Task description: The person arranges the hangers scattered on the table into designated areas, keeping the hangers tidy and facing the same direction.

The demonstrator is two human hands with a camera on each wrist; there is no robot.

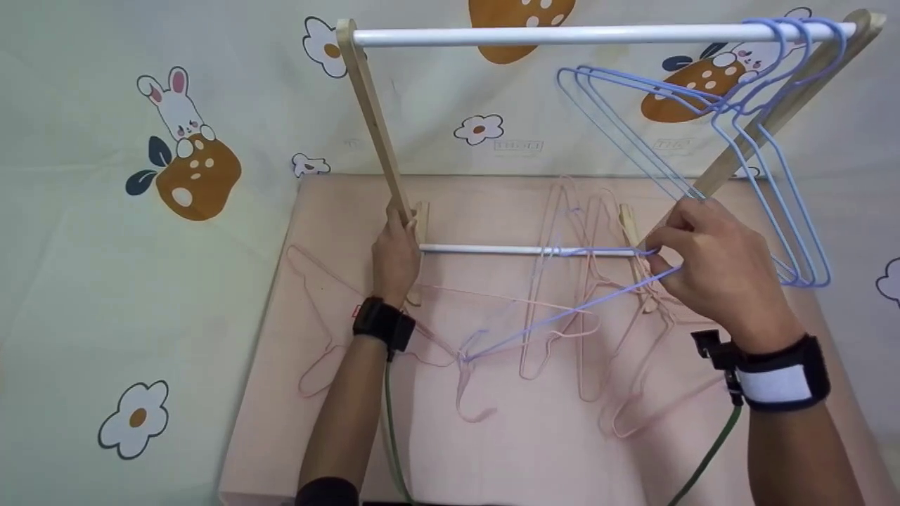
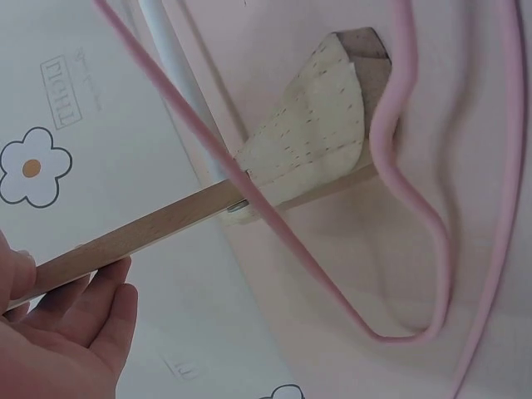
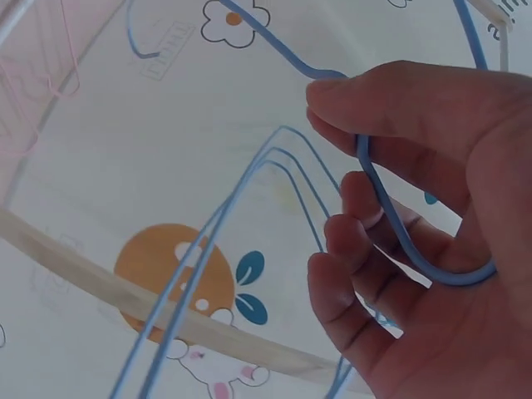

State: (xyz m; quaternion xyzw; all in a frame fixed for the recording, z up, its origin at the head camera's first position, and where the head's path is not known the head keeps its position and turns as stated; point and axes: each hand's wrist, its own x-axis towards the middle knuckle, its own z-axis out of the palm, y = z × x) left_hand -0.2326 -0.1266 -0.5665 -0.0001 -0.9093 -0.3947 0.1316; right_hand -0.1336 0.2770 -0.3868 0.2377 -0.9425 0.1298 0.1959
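Observation:
My left hand [image 1: 396, 261] grips the left wooden post [image 1: 377, 130] of a clothes rack, low down near its foot. In the left wrist view, the fingers curl around that post [image 2: 150, 231]. My right hand [image 1: 724, 263] pinches a blue hanger [image 1: 576, 310] near the rack's right side; its long bar slants down to the left, over the pink hangers. Thumb and fingers close on the bent wire of this hanger [image 3: 393, 218] in the right wrist view. Several blue hangers [image 1: 782, 49] hang by their hooks at the right end of the white top rail [image 1: 562, 35].
Several pink hangers [image 1: 325, 269] lie spread over the pink-covered table [image 1: 281, 436], around and in front of the rack's feet. A white lower bar [image 1: 485, 249] joins the two sides. Behind stands a patterned cloth backdrop [image 1: 422, 105]. Green cables [image 1: 391, 422] trail from both wrist straps.

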